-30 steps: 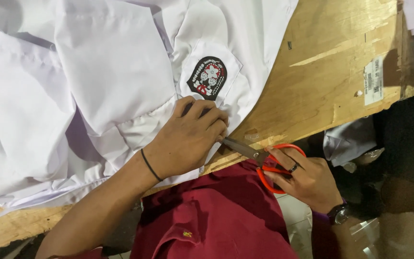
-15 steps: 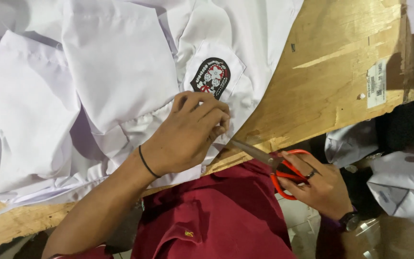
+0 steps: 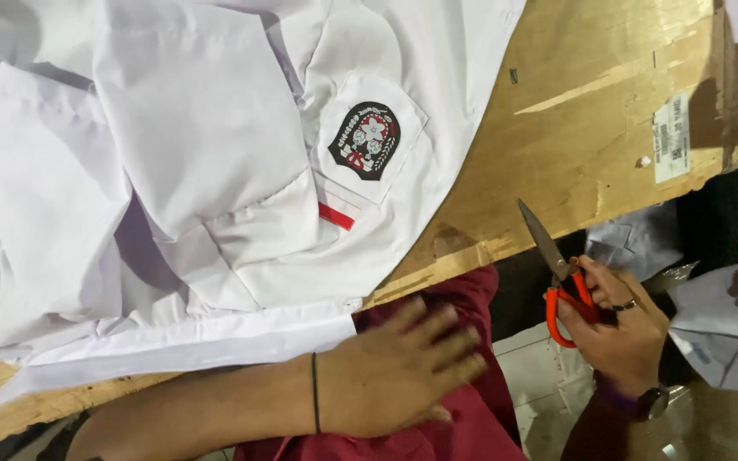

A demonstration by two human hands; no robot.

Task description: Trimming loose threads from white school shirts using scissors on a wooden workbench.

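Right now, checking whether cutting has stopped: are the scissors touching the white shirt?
Apart. In the head view the scissors, held in the right hand, point up over the table edge, with bare wood between the blade tip and the white shirt.

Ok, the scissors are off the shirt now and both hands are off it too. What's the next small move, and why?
Probably bring the left hand back onto the white shirt near the badge pocket to pin the cloth flat. That hand hovers over the red garment, off the shirt, while the right hand holds the orange-handled scissors beyond the table edge, blades pointing up.
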